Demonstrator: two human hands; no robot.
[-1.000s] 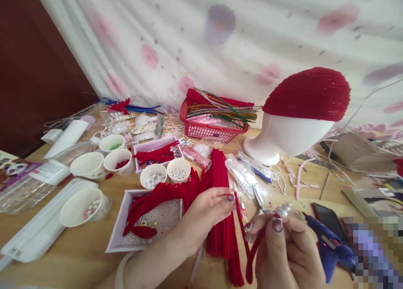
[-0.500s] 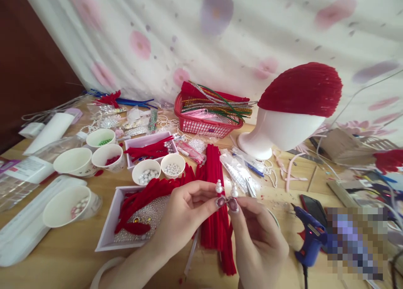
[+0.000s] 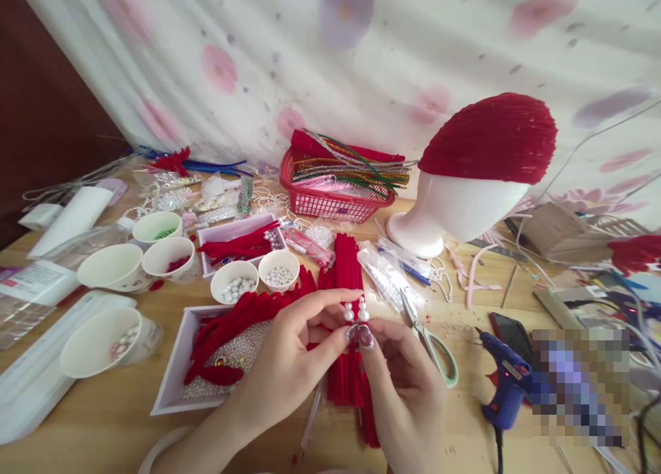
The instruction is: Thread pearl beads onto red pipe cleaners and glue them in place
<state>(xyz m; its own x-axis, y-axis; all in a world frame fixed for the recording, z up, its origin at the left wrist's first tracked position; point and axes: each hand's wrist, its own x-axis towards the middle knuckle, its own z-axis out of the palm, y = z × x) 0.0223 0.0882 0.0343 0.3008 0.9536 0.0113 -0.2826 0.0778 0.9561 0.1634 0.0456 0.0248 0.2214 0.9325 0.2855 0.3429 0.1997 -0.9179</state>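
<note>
At nine o'clock I see a white packet [image 3: 34, 281] with small print too blurred for me to read, then paper cups [image 3: 111, 267] of beads on the wooden counter [image 3: 103, 419]. A white tray [image 3: 170, 384] holds red pieces and tiny pearls. My left hand [image 3: 281, 367] comes in from seven o'clock, its fingers [image 3: 330, 298] pinched closed on the pearl beads [image 3: 355, 313]; my right hand [image 3: 407, 384] rises from six o'clock, thumb and forefinger closed on the same beads, the two hands touching at centre frame, above the red pipe cleaners [image 3: 347, 274]. At twelve o'clock of the hands stands a red basket [image 3: 330, 202] of coloured stems. Scissors [image 3: 431, 336] lie just beside my right hand at three o'clock. Farther right are a white mannequin head [image 3: 454, 212] under a red cap [image 3: 490, 140], a blue glue gun [image 3: 503, 384] and a dark phone [image 3: 509, 329]. A flower-printed white cloth [image 3: 361, 60] hangs behind; I can read no brand anywhere.
</note>
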